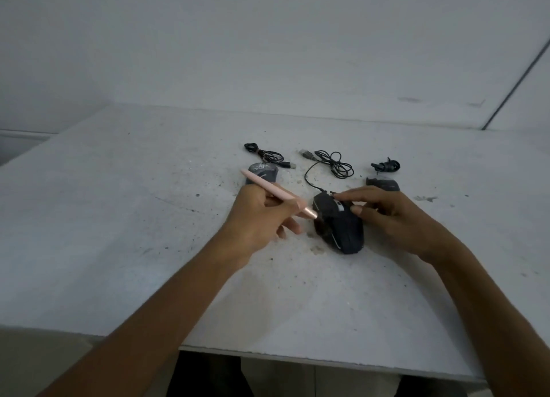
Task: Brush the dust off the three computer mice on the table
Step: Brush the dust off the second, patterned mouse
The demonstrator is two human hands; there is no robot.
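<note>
Nearest me, two bare forearms reach out over the near edge of the tabletop point(119, 218). The left-hand grip point(262, 215) is closed round a pink brush point(259, 181), held like a pen, with its tip touching the left flank of the middle mouse point(339, 230). The right-hand grip point(384, 215) closes on nothing. Its fingers lie nearly straight across the front of that mouse and the thumb rests at its side, steadying it, I'd say.

That mouse sits at the middle of the tabletop and looks mostly black, with pale crumbs scattered just beside it. I take it this one is partly brushed and in hand now.

Behind, the left mouse point(263, 175) and the right mouse point(384, 185) lie well apart from each other. Both look grey and filmed over, so they seem not yet cleaned. Each mouse has a cable, and the middle cable point(336, 164) lies coiled loosely behind.

By my reckoning the job is in its first third, with two mice left.
</note>
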